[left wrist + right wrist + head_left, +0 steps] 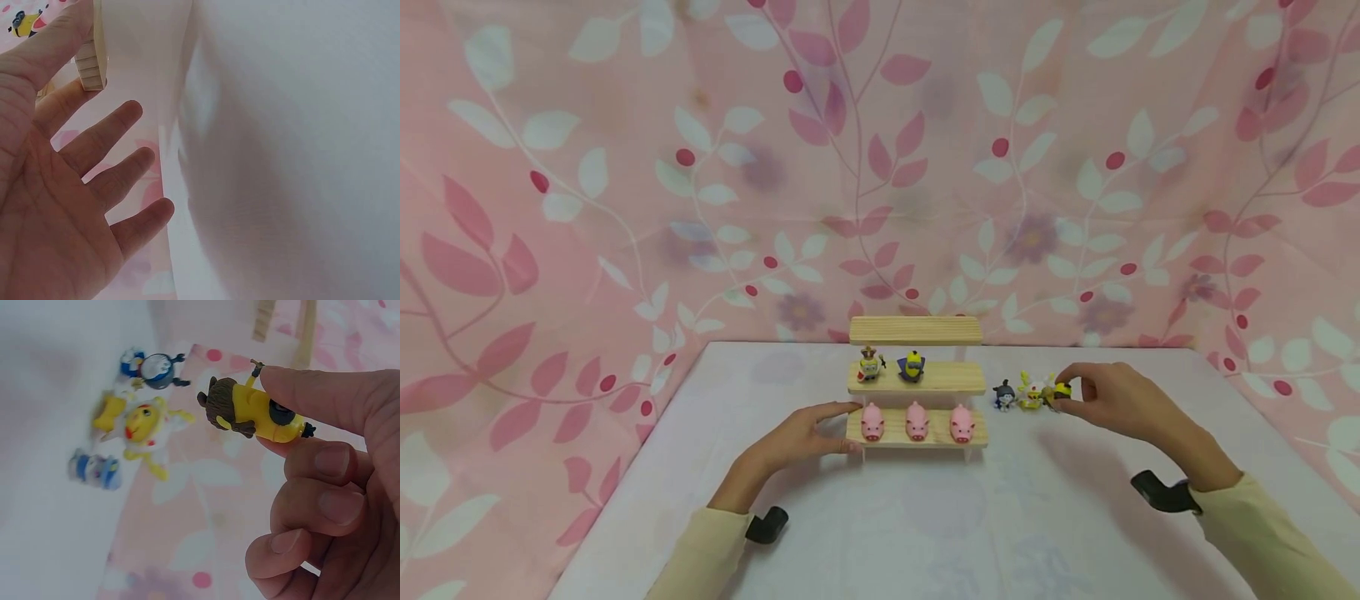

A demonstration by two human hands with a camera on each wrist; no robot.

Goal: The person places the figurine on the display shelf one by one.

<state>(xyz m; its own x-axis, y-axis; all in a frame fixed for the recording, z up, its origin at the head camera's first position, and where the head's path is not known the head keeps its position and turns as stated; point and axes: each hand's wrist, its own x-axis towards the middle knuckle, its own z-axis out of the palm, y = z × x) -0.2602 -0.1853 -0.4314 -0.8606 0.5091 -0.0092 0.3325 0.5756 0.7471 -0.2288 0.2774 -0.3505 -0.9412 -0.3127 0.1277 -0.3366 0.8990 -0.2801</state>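
Backdrop cloth: the pink leaf-printed fabric (857, 167) is hanging behind the table and filling the upper view.
Table: the white-covered tabletop (925, 508) is bearing the rack and the loose figures.
Rack: the three-tier wooden rack (916, 331) is standing near the table's back edge, its boards rising stepwise.
Left hand: the left hand (801, 435) is gripping the left end of the lowest board between thumb and index finger; its other three fingers are spreading apart.
Right hand: the right hand (1116, 402) is pinching a yellow figure between thumb and index finger; its remaining fingers are curling inward.
Pigs: three pink pigs (917, 423) are sitting in a row along the lowest board.
Middle board: a crowned figure (869, 367) is standing at left, a dark-caped figure (912, 368) near the centre.
Held piece: the yellow figure (262, 415), wearing brown fur, is hovering right of the rack, near the loose figures.
Loose figures: a dark-topped figure (1004, 397), a white-hooded figure (140, 422) and a blurred blue-grey figure (94, 469) are clustering on the table.
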